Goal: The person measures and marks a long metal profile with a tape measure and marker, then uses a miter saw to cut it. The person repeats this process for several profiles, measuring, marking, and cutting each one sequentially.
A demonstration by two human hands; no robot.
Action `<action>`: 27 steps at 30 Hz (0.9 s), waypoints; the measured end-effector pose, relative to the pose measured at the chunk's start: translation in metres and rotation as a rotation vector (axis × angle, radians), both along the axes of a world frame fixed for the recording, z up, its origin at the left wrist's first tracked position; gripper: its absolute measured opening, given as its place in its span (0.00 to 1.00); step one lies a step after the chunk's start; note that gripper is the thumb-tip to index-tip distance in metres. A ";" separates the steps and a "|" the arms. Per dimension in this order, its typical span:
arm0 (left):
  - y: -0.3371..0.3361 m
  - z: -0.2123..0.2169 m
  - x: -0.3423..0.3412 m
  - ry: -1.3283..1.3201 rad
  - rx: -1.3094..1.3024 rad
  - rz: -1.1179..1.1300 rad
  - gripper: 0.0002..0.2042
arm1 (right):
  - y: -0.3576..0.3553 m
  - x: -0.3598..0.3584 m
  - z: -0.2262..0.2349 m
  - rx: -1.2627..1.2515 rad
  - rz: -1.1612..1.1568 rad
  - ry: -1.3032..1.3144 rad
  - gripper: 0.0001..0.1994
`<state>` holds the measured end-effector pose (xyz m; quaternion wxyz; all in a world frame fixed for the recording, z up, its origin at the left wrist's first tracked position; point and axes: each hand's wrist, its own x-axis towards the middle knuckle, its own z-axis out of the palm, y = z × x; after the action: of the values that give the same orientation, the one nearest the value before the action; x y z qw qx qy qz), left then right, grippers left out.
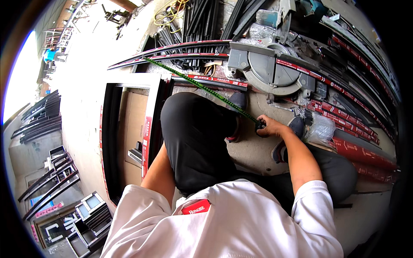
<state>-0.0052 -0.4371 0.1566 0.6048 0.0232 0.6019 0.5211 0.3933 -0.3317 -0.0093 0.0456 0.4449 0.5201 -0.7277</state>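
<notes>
My right hand (272, 127) is closed around the dark case of a tape measure (260, 125), low between my knees. Its green blade (201, 86) is pulled out and runs up to the left. The blade's far end meets a long black profile with red film (189, 56), near that profile's left part. This profile lies across the far side and reaches the grey base of a mitre saw (273, 71). My left forearm (160, 174) goes down beside my left knee, and the knee hides the hand.
A black frame with red-printed film (147, 137) stands at my left. Bundles of black profiles (200, 23) lie beyond. Red-filmed profiles (344, 118) are stacked at the right. More frames (88, 219) lie at the lower left. A distant person (50, 55) is at the far left.
</notes>
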 end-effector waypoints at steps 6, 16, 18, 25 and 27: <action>0.001 0.038 -0.002 0.081 0.107 0.050 0.19 | 0.010 -0.032 0.032 -0.058 -0.056 0.139 0.31; 0.026 0.089 -0.040 0.391 0.286 -0.119 0.22 | 0.013 -0.070 0.048 0.204 -0.074 0.037 0.28; 0.028 0.094 -0.051 0.439 0.314 -0.106 0.25 | 0.009 -0.080 0.055 0.275 -0.031 -0.015 0.29; 0.089 0.098 -0.070 0.532 0.368 0.001 0.23 | 0.009 -0.084 0.091 0.415 0.012 -0.032 0.29; 0.098 0.092 -0.073 0.532 0.360 -0.004 0.18 | 0.012 -0.085 0.102 0.423 0.023 -0.075 0.29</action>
<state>-0.0785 -0.3393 0.2483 0.4134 0.2662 0.6369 0.5938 0.3082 -0.3194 0.0925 -0.0210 0.4655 0.6641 -0.5847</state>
